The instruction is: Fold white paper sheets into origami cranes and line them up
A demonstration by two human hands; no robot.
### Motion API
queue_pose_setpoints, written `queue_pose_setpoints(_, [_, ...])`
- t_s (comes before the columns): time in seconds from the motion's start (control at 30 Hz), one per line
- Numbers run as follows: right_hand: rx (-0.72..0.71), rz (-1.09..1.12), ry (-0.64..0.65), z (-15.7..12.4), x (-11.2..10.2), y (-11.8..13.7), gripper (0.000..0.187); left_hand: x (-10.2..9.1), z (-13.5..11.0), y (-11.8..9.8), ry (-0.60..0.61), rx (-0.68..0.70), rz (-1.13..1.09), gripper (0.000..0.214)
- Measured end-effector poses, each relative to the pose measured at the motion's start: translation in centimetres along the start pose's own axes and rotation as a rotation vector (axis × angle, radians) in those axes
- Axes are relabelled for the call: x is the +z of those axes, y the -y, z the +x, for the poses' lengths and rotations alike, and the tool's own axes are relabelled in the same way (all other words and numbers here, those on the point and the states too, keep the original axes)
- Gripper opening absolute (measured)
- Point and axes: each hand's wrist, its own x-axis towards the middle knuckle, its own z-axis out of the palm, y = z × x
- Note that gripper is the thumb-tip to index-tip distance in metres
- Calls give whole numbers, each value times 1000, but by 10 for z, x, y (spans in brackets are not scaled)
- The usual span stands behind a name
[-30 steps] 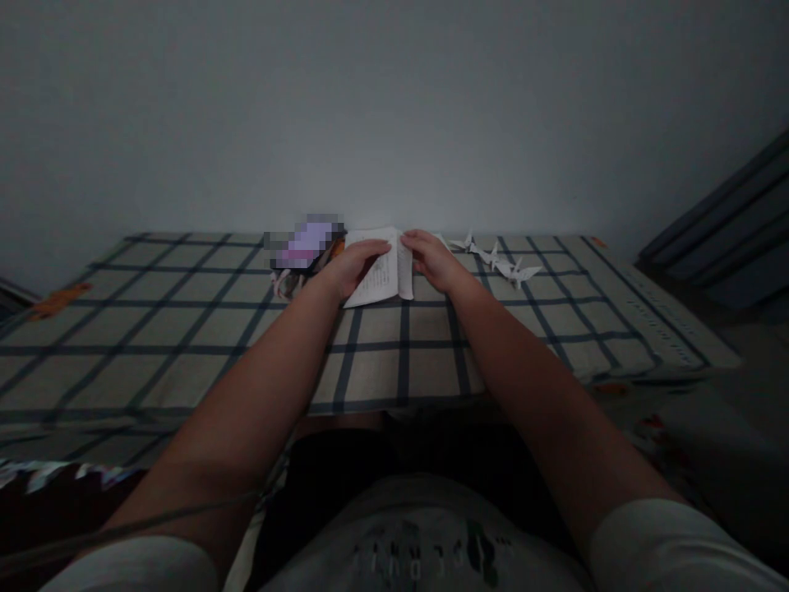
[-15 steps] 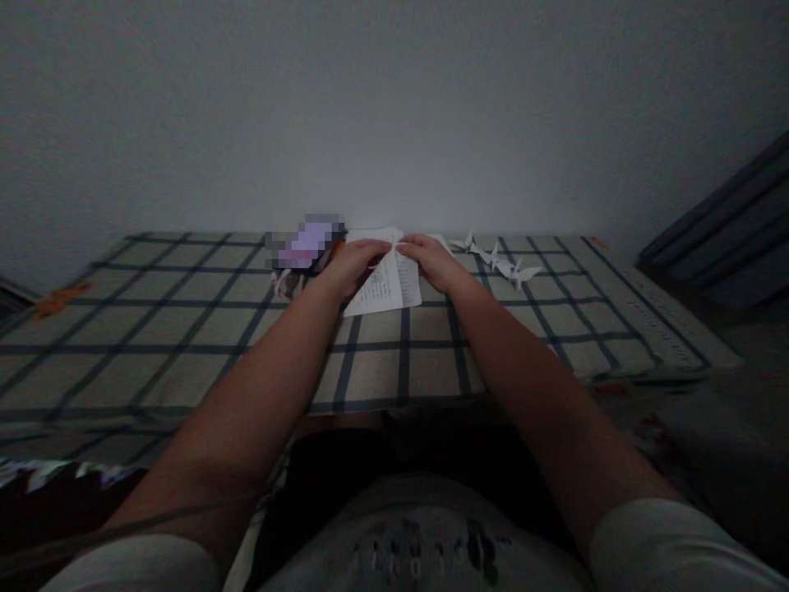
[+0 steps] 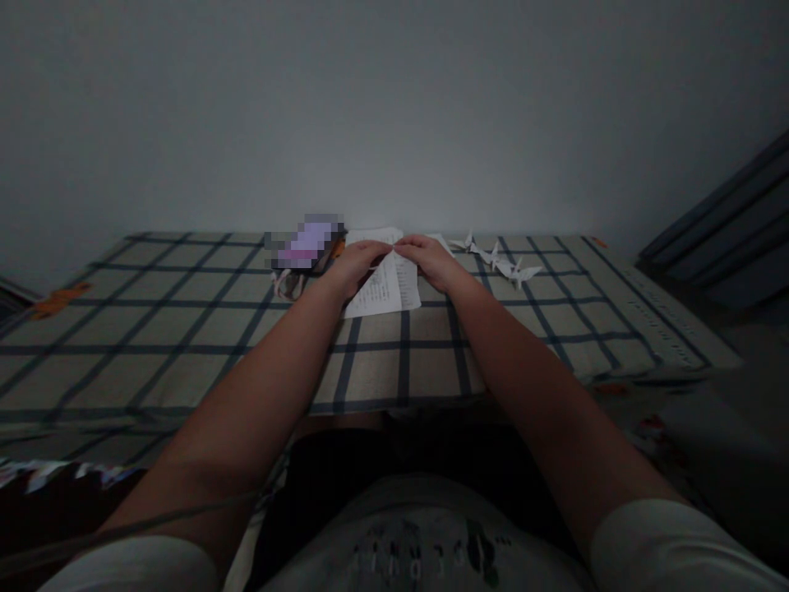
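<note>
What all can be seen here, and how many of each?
Sheet of paper: one, white with print, far middle of the cloth, under both hands.
Paper cranes: at least three, white, right of the sheet.
Blurred thing: one, purple, left of the sheet.
Cloth: one, beige with dark checks, spread in front.
Wall: one, grey, behind.
Left hand: one, on the sheet.
Right hand: one, on the sheet, fingertips by the left's.

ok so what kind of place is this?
Likely a dim room at home, not a workshop: a checked cloth over a surface set against a bare wall, with a printed sheet and small paper cranes lying on it.
</note>
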Motion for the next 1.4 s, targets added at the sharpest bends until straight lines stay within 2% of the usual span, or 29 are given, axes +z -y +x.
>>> queue_pose_setpoints(0.4, [-52, -105, -48, -1, 2, 3, 25, 2, -3, -1, -49, 33, -10, 14])
queue_pose_setpoints(0.67, [-108, -259, -99, -1, 1, 3, 24, 1, -1, 4, -48, 51, 5, 15])
queue_pose_setpoints(1.0, [-175, -397, -141, -4, 2, 10, 21, 3, 0, 4, -107, 40, -4, 11])
queue_pose_setpoints(1.13, [-165, -346, -121, -4, 1, 10, 23, 2, -1, 3, -73, 56, -5, 15])
queue_pose_setpoints(1.4, [28, -52, -54, -4, 2, 6, 32, 1, -2, 1, -22, 80, -27, 24])
